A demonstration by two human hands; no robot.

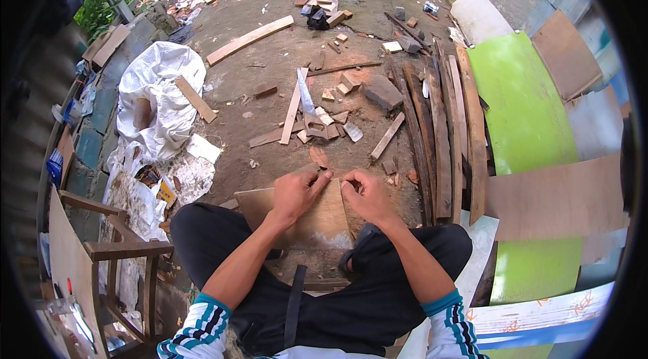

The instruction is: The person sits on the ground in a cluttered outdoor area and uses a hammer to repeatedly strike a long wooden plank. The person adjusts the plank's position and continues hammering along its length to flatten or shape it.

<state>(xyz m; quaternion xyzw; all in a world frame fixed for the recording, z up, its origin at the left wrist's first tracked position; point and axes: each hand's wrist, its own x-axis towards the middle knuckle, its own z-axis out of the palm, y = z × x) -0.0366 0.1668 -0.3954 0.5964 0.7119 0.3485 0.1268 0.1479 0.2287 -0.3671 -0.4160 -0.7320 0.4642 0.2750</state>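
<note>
A rectangular plywood board [327, 214] stands tilted between my bent knees, its near edge chalky and pale. My left hand [297, 194] is closed over its far edge, thumb pointing toward the far right corner. Beside that corner my right hand [368, 196] has its fingers curled in a pinch. Whatever sits between those fingertips is too small to make out. Just beyond the hands, a handsaw [314, 124] with a wooden handle lies among offcuts on the ground. A thin wooden strip [294, 106] rests next to its blade.
Long wooden battens [442, 136] lie to the right, beside green panels [523, 99]. On the left are a white sack [162, 69] and a wooden stool-like frame [128, 251]. A dark block [383, 94] and a long plank [250, 40] lie farther ahead.
</note>
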